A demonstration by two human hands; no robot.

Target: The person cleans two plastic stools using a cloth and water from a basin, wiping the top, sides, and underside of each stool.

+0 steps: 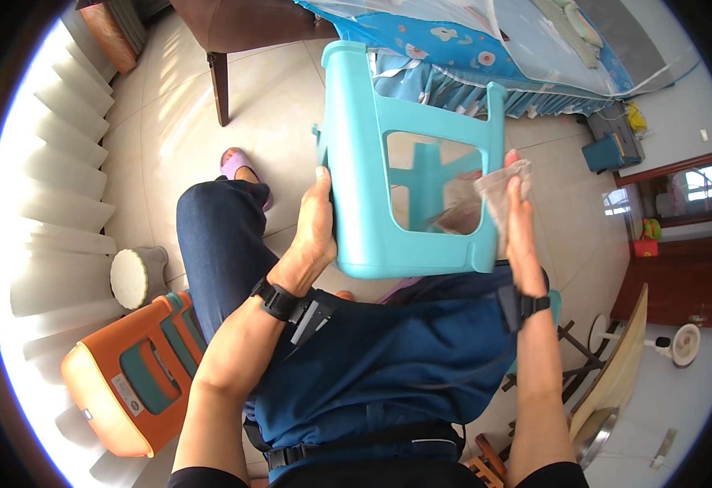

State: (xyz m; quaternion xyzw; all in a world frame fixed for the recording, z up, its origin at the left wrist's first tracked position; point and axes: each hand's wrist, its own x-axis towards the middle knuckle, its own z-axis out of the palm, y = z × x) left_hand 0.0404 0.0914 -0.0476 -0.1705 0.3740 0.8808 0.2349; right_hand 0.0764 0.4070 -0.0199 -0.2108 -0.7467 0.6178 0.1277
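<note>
A turquoise plastic stool (362,183) is held up on its side in front of me, above my lap. My left hand (314,222) grips it along the left, the thumb pointing up and the fingers hidden behind it. On the far side my right hand (519,210) holds a pale beige cloth (503,183) around one leg of the stool. Part of the cloth also shows through the opening in the stool's side, where it looks blurred. Both wrists wear black straps with small devices.
Orange and green stacked plastic stools (130,378) lie at my left, beside a round cream-topped stool (130,279) and white curtains (57,183). A brown chair (258,27) and a bed with blue floral skirt (453,79) stand ahead. A white fan (685,346) is at right.
</note>
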